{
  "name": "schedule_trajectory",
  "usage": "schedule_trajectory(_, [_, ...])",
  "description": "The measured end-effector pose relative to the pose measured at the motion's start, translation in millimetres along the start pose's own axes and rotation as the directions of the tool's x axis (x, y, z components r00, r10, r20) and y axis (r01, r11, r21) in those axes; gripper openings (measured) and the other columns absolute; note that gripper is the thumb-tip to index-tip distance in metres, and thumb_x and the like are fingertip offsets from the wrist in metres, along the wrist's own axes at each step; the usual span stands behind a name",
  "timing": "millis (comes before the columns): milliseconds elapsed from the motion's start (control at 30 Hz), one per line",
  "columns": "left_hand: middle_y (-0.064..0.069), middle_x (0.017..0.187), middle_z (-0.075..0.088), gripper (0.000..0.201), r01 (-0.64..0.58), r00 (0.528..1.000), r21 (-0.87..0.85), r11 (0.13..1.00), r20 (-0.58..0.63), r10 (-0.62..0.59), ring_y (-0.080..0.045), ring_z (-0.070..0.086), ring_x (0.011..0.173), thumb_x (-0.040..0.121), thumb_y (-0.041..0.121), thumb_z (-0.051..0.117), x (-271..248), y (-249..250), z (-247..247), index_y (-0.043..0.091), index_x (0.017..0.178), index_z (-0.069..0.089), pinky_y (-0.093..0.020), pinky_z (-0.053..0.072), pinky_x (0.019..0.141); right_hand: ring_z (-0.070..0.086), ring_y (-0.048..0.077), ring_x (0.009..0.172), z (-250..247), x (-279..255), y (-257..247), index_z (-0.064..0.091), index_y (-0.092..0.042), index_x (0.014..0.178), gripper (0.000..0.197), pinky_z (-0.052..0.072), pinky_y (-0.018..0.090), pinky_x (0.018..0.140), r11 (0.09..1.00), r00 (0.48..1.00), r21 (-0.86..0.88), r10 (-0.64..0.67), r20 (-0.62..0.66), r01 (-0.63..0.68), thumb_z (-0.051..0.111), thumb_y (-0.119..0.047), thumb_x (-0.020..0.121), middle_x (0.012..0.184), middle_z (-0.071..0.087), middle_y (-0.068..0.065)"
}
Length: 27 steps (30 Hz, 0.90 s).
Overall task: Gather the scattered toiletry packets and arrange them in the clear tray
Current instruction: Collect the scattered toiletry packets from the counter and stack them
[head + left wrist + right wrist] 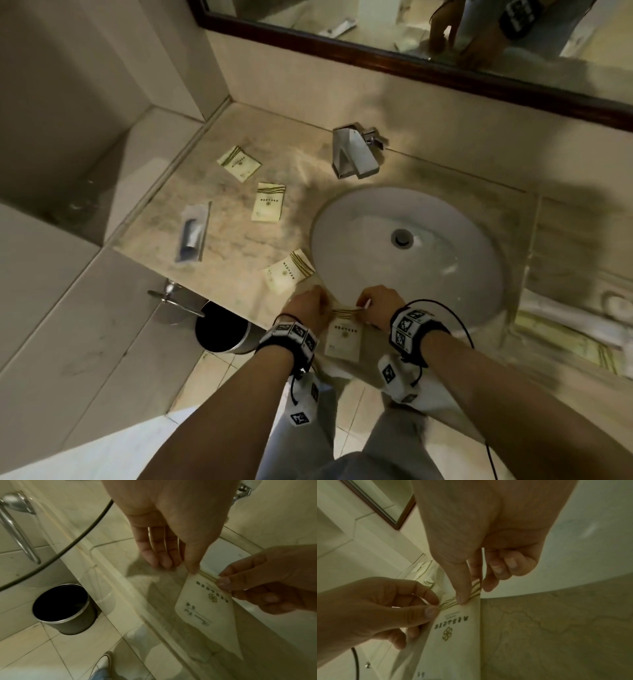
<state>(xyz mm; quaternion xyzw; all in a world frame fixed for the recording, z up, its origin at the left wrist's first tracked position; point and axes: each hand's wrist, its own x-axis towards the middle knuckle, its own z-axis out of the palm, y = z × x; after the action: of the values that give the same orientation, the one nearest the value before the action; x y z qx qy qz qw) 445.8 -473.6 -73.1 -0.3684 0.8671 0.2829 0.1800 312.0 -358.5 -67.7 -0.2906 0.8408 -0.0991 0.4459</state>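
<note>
Both hands hold one cream toiletry packet (344, 337) with gold stripes above the counter's front edge, just left of the sink. My left hand (323, 306) pinches its top left corner and my right hand (363, 306) pinches the striped top edge. In the left wrist view my left hand (192, 569) pinches the packet (204, 601) at its corner. In the right wrist view the right hand (469, 595) nips the packet (453, 635). Three more packets (238, 163) (268, 202) (289, 271) lie flat on the marble counter. A blurred clear tray (565, 337) holding white and yellow items sits far right.
A wrapped toothbrush kit (193, 231) lies near the counter's left edge. The oval sink (407, 253) and chrome faucet (356, 150) fill the counter's middle. A dark waste bin (222, 329) stands on the floor under the counter. A framed mirror (445, 73) runs along the back wall.
</note>
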Motion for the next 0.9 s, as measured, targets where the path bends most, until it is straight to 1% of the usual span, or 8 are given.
schedule_trajectory(233, [-0.003,0.108,0.065,0.033,0.002,0.999,-0.135,0.991,0.045,0.004,-0.024,0.061,0.099,0.085,0.038,0.064,4.9,11.0,2.8,0.019,0.112,0.058,-0.028,0.047,0.079,0.061,0.021,0.074,-0.7,2.1,5.8,0.066,-0.018,0.088,0.009,0.053,0.028,0.065,0.987,1.000,0.158,-0.011,-0.005,0.012,0.073,-0.020,0.082,0.085,0.065,0.007])
schedule_trajectory(333, [0.000,0.080,0.057,0.028,0.029,0.993,-0.151,0.988,0.116,-0.011,-0.021,0.055,0.077,0.084,0.046,0.064,8.4,19.6,-0.1,0.020,0.080,0.057,-0.026,0.038,0.066,0.058,0.014,0.055,-11.7,-2.7,14.2,0.062,-0.014,0.082,0.007,0.047,0.022,0.048,0.947,0.999,0.321,-0.002,-0.032,0.012,0.067,-0.012,0.086,0.071,0.068,0.007])
schedule_trajectory(433, [0.002,0.059,0.042,0.045,0.037,0.979,-0.155,0.987,0.202,-0.005,-0.017,0.044,0.058,0.086,0.049,0.062,12.9,36.5,-5.0,0.021,0.057,0.042,-0.026,0.031,0.055,0.048,0.010,0.044,-30.6,-7.6,32.9,0.060,-0.016,0.077,0.013,0.040,0.021,0.044,0.896,0.997,0.444,0.027,-0.069,0.006,0.065,-0.010,0.087,0.066,0.071,0.005])
schedule_trajectory(500, [0.001,0.062,0.052,0.040,0.048,0.973,-0.200,0.979,0.230,-0.001,-0.020,0.054,0.064,0.085,0.047,0.065,19.9,51.8,-7.1,0.017,0.061,0.054,-0.026,0.041,0.060,0.044,0.014,0.043,-46.6,-14.0,48.7,0.058,-0.016,0.074,0.017,0.039,0.022,0.043,0.848,0.995,0.529,0.057,-0.081,-0.005,0.064,-0.006,0.086,0.064,0.072,0.007])
schedule_trajectory(600, [-0.007,0.075,0.067,0.030,0.098,0.959,-0.402,0.910,0.282,0.021,-0.024,0.067,0.071,0.083,0.039,0.071,29.9,97.5,-5.7,0.009,0.084,0.068,-0.032,0.058,0.069,0.042,0.016,0.041,-74.6,-36.9,86.8,0.056,-0.012,0.067,0.021,0.037,0.021,0.041,0.798,0.982,0.603,0.134,-0.135,-0.026,0.063,0.002,0.081,0.063,0.071,0.012])
schedule_trajectory(667, [-0.012,0.080,0.067,0.025,0.124,0.950,-0.490,0.863,0.309,0.038,-0.026,0.066,0.068,0.083,0.030,0.073,33.5,141.2,-2.4,0.007,0.089,0.067,-0.038,0.061,0.070,0.042,0.016,0.041,-91.7,-55.8,119.6,0.054,-0.011,0.065,0.022,0.036,0.020,0.040,0.768,0.967,0.639,0.182,-0.177,-0.028,0.062,0.003,0.080,0.064,0.071,0.014])
schedule_trajectory(800, [-0.013,0.080,0.067,0.022,0.147,0.928,-0.600,0.787,0.359,0.101,-0.023,0.065,0.060,0.084,0.017,0.073,28.2,231.2,15.9,0.002,0.096,0.063,-0.032,0.060,0.053,0.041,0.015,0.038,-117.3,-87.6,195.7,0.056,-0.010,0.065,0.022,0.035,0.019,0.039,0.675,0.918,0.733,0.336,-0.209,-0.080,0.065,-0.001,0.083,0.054,0.068,0.008])
schedule_trajectory(900, [-0.012,0.087,0.069,0.023,0.140,0.888,-0.571,0.809,0.433,0.152,-0.020,0.067,0.064,0.084,0.007,0.072,22.6,295.0,40.3,0.001,0.104,0.065,-0.030,0.059,0.053,0.042,0.015,0.038,-132.9,-112.6,254.3,0.056,-0.010,0.063,0.025,0.035,0.023,0.042,0.621,0.881,0.777,0.418,-0.221,-0.100,0.064,-0.003,0.086,0.052,0.067,0.006])
